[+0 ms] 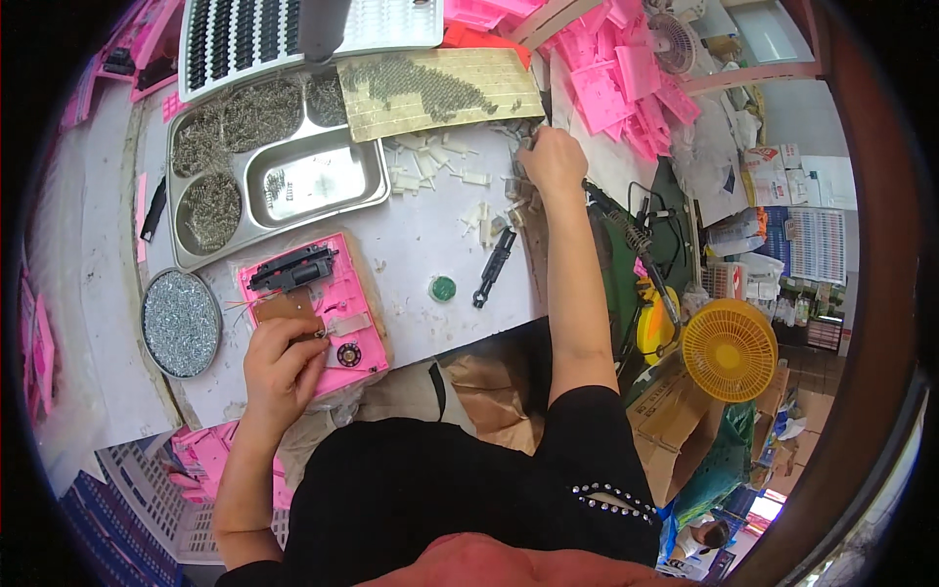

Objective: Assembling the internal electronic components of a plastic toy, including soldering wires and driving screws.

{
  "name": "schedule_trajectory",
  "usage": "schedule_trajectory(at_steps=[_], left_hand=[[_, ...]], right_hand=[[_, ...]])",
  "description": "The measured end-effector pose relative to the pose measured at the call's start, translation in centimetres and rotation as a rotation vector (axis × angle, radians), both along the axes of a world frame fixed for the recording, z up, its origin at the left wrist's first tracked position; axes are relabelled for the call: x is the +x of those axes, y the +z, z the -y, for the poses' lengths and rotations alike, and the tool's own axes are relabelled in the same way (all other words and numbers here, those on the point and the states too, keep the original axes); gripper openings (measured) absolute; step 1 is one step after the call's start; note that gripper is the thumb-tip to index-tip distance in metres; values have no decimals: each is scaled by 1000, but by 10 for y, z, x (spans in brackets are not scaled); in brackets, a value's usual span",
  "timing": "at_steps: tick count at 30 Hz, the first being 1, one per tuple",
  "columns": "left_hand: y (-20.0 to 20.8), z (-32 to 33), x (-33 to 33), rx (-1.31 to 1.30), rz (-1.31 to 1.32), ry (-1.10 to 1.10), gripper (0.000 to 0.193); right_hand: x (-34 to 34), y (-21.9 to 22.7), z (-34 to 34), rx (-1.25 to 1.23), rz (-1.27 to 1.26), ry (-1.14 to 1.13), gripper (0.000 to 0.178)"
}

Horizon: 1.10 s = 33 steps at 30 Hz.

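pink plastic case point(342, 294) | open side up | slightly skewed | on white tabletop point(411, 338)

White worktop point(416, 235), marked with specks, seam at left dividing it from second pale surface point(83, 323). Brown frame member point(885, 196) along right side, bowed by lens. Beyond: pale wall point(817, 117), white cartons point(768, 176), brownish floor point(817, 370). Grey lattice crate point(152, 484), lower left. Bright patch point(768, 507), lower right.

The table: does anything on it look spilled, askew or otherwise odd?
Mildly odd: the white pieces lie scattered loose on the table, while the tray keeps small parts in compartments. The board also sits askew, overlapping the tray's corner.
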<state>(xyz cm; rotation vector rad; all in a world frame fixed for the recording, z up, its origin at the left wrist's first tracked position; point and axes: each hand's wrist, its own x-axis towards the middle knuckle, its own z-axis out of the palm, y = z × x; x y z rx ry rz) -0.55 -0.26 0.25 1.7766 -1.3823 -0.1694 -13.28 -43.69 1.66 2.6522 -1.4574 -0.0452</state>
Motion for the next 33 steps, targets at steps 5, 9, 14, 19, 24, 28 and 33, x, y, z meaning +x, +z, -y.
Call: schedule_trajectory(at_steps=[5,9,14,19,24,28,33], left_hand=[[7,-1,1,34,4,-34,24],[33,3,6,-14,-86,-93,25],[56,45,7,30,-338,-7,25],[65,85,2,151,-611,-177,25],[57,105,-15,163,-1134,-271,21],[61,133,-21,300,-1080,-499,21],[68,211,18,603,-255,-806,25]], right_hand=[[-6,-8,-3,61,57,128,30],[-18,-19,-21,145,274,233,26],[-18,20,-138,515,891,677,26],[-32,43,-203,672,1014,740,24],[-59,17,-219,1134,1360,310,14],[-81,12,-208,1280,1616,176,11],[-134,6,-176,1589,1907,96,17]])
